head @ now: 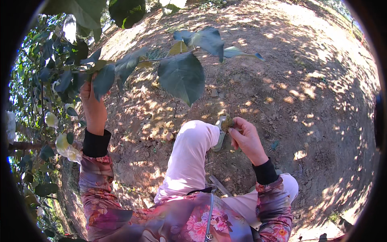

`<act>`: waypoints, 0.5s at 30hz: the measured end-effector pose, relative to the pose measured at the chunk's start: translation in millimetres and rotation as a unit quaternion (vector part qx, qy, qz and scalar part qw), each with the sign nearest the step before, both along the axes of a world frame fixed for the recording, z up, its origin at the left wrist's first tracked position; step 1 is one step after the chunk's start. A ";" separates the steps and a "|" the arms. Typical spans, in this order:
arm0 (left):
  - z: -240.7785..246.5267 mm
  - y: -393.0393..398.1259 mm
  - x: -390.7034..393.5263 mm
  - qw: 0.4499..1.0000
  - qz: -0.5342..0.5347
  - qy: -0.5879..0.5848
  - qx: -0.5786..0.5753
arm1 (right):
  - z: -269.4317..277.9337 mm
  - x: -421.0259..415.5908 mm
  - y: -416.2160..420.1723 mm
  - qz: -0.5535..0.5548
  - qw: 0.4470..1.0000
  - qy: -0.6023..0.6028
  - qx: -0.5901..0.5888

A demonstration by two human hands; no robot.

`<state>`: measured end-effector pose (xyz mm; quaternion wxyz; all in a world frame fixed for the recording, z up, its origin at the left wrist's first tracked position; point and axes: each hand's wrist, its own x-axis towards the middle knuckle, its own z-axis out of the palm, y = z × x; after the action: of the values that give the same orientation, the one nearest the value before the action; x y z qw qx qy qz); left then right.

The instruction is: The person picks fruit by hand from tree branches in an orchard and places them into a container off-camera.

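My left hand point(94, 104) is raised to a leafy fruit-tree branch point(157, 59). Leaves cover most of its fingers, so its grip on the branch cannot be made out. A large green leaf point(183, 75) hangs from the twig to the right of that hand. Above the ground and beside my raised knee, my right hand point(246, 137) pinches a small yellow-brown, speckled leaf point(227, 123) between thumb and fingers.
Pale fruits in clear film bags point(63, 143) hang in the foliage on the left, near a thicker bough point(33, 145). Bare, sun-dappled soil point(266, 90) slopes around me. A flat strip point(220, 185) lies on the ground between my legs. One shoe point(220, 141) shows beyond my knee.
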<state>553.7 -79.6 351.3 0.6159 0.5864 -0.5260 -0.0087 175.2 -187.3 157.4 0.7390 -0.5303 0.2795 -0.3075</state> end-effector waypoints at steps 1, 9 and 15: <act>-9.2 -2.8 5.7 0.994 0.037 -0.097 0.020 | 0.9 -7.6 1.9 -0.016 1.000 0.003 0.002; -86.6 -68.2 -98.1 0.906 -0.105 -0.249 0.325 | -16.8 -65.6 6.2 -0.105 0.994 0.003 0.001; -167.1 -88.9 -141.4 0.806 -0.239 -0.363 0.401 | -8.1 -105.4 17.3 -0.187 0.971 0.114 -0.094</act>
<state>412.3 -168.5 184.2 0.0680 0.5971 -0.7846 -0.1528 69.8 -170.0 149.3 0.5785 -0.5673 0.4259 -0.4026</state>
